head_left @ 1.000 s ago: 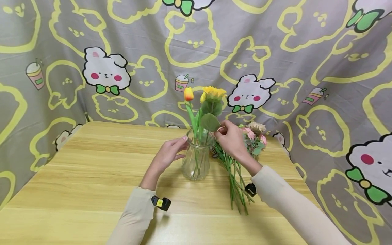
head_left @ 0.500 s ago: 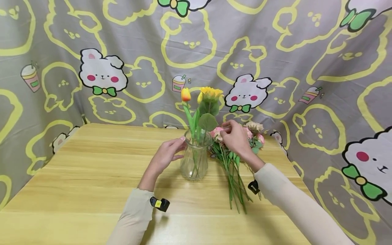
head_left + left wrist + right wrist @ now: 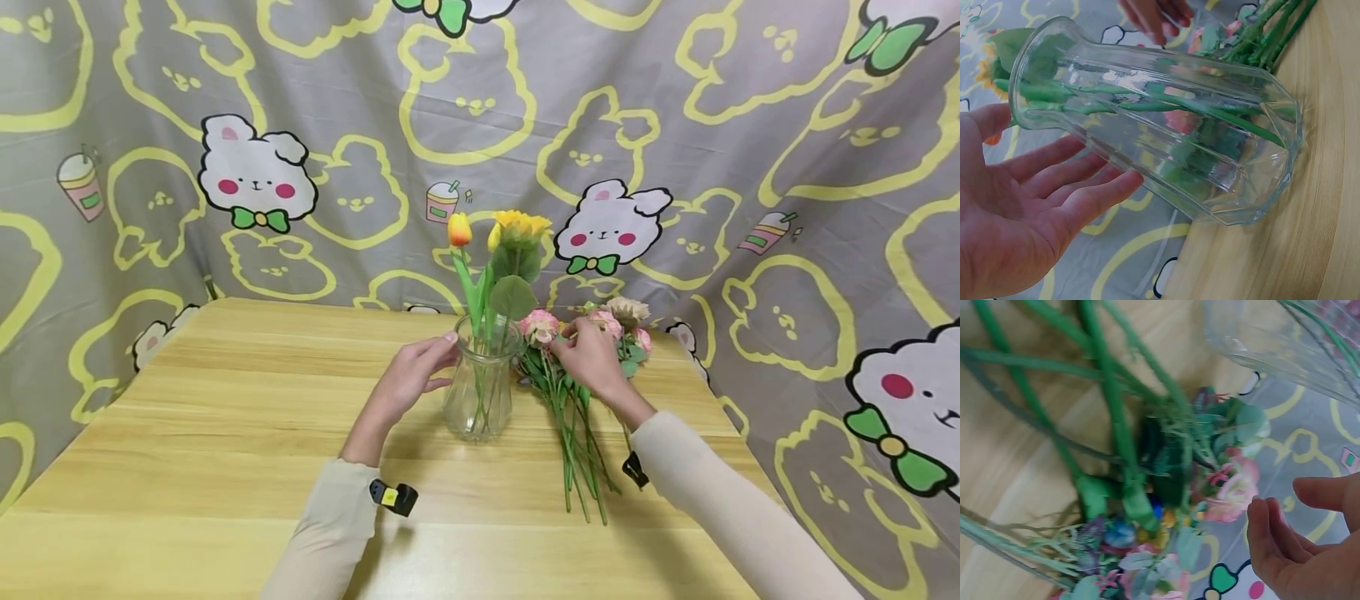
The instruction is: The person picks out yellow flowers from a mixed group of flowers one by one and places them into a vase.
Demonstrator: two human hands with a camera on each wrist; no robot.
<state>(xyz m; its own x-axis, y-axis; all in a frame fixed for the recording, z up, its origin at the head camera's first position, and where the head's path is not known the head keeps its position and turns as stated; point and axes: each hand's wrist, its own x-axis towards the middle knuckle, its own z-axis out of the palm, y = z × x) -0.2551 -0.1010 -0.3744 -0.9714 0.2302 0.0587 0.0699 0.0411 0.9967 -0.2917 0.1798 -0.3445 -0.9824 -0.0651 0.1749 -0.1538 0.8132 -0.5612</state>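
Note:
A clear glass vase stands upright on the table, holding an orange-yellow tulip and a yellow sunflower with broad green leaves. My left hand is at the vase's left side; in the left wrist view its thumb lies at the rim and the other fingers extend loosely along the glass. Over the pile of flowers right of the vase is my right hand, close to a pink flower. The right wrist view shows its thumb and fingers apart, with nothing between them, beside a pink bloom.
Green stems from the pile reach toward the front of the wooden table. More pink blooms and a beige flower lie behind the right hand. A grey curtain with cartoon rabbits hangs along the back and sides.
My right hand has left the sunflower's leaf beside the vase and moved right and down to the flower pile, uncovering the pink flower. My left hand stays at the vase.

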